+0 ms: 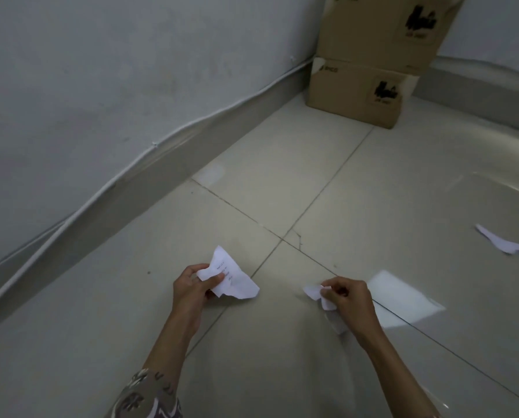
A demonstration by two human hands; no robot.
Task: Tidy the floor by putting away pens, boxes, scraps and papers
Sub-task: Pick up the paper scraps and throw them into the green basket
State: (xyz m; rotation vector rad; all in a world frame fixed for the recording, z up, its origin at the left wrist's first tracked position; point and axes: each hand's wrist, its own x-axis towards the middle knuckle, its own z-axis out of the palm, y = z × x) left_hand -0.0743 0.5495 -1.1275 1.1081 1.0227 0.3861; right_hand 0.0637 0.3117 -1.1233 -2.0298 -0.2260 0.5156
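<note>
My left hand (194,289) pinches a torn white paper scrap with printed text (232,277) between thumb and fingers, held above the tiled floor. My right hand (347,298) pinches a smaller crumpled white scrap (314,292). A white sheet of paper (403,300) lies flat on the floor just right of my right hand. Another torn white scrap (502,242) lies on the floor further right.
Two brown cardboard boxes (369,86) stand stacked in the far corner against the grey wall (101,70). A white cable (131,164) runs along the wall above the skirting. The pale tiled floor (282,176) stretches between me and the boxes.
</note>
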